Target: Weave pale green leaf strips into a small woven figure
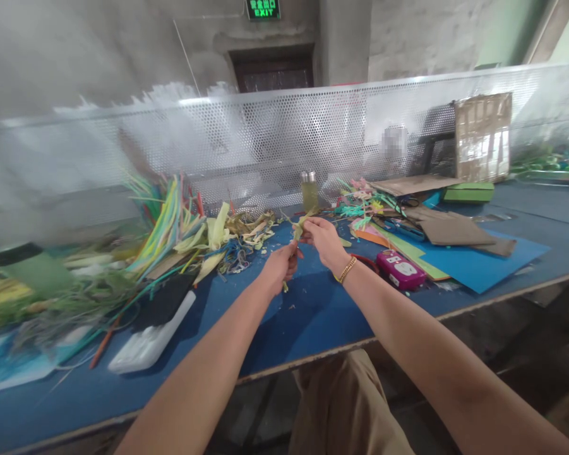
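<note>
A pale yellow-green corn husk piece [298, 230] is pinched between my two hands over the middle of the table. My left hand [280, 264] closes around its lower part, with a green tip showing below the fingers. Fingers and thumb of my right hand [323, 240] are closed on the upper part; a beaded bracelet circles that wrist. Some of the husk is hidden by the fingers. Left of the hands lie more loose husks [216, 229] and tangled blue-grey cord [237, 255].
Coloured stems [163, 221] pile up at left, near a white plastic case [152, 335]. A capped bottle [309, 191] stands behind my hands. At right are a purple box [400, 270], blue sheets [483, 268] and cardboard [455, 225]. A perforated metal screen [275, 136] borders the table.
</note>
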Available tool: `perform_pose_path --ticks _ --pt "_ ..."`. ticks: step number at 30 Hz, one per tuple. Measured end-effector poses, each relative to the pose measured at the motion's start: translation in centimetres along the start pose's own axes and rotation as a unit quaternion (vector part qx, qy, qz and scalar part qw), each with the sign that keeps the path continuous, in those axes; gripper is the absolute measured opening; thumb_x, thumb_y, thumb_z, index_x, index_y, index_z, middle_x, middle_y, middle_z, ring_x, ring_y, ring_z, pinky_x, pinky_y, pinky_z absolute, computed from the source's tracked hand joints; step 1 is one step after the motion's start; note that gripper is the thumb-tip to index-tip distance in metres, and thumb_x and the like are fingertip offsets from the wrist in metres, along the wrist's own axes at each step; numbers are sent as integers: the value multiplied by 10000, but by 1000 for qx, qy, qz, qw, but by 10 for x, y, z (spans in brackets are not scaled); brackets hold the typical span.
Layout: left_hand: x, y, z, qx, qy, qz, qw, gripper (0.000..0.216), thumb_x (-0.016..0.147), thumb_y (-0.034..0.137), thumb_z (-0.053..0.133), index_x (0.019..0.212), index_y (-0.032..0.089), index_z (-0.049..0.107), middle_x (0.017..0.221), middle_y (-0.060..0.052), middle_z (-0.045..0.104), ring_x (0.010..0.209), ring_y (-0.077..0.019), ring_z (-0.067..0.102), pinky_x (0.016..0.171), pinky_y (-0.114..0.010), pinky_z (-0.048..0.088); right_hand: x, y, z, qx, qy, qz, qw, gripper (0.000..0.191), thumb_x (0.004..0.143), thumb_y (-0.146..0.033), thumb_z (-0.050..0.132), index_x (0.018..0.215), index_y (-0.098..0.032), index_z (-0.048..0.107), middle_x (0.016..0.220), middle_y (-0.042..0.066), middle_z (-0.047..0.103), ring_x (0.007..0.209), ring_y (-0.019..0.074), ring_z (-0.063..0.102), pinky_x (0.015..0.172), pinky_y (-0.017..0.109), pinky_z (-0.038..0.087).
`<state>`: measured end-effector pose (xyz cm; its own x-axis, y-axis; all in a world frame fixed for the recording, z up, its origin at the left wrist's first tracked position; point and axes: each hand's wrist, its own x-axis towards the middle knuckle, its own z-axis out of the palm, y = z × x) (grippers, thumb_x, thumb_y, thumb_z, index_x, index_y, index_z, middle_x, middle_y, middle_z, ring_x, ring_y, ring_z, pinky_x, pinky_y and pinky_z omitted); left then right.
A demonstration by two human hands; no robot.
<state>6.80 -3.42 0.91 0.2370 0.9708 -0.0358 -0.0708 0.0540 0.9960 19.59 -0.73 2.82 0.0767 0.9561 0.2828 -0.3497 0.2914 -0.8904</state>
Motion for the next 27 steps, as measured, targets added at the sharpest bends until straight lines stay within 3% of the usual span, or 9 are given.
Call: perform_pose_path --ticks 6,12,20,27 --pt "0 1 1 -37 9 3 999 408 833 576 553 713 191 497 480 100 204 363 -46 136 383 -173 74 -8 -5 5 -26 -96 -17 995 240 676 -210 638 914 -177 625 800 34 708 561 111 566 552 254 488" --pt "-4 6 3 -55 -12 -3 998 408 858 571 530 722 191 470 481 105 202 367 -42 130 378 -157 85 -5 6 0 -120 -171 -40 977 172 759 -319 611 794 -159 666 499 -46 522 492 97 473 558 247 418" --pt "-3 5 0 -37 -63 -40 997 415 884 565 495 717 185 485 469 105 179 372 -44 115 377 -152 87 0 -7 -9 -155 -79 -20 985 343 739 -404 615 896 -119 724 548 -55 475 558 93 413 568 248 341" --pt "-4 3 -1 0 -96 -40 995 415 871 577 512 742 184 500 464 104 187 389 -50 108 376 -164 89 5 -8 -13 -126 -55 -53 989 367 621 -496 739 699 -143 676 545 -63 441 545 78 324 545 257 279"
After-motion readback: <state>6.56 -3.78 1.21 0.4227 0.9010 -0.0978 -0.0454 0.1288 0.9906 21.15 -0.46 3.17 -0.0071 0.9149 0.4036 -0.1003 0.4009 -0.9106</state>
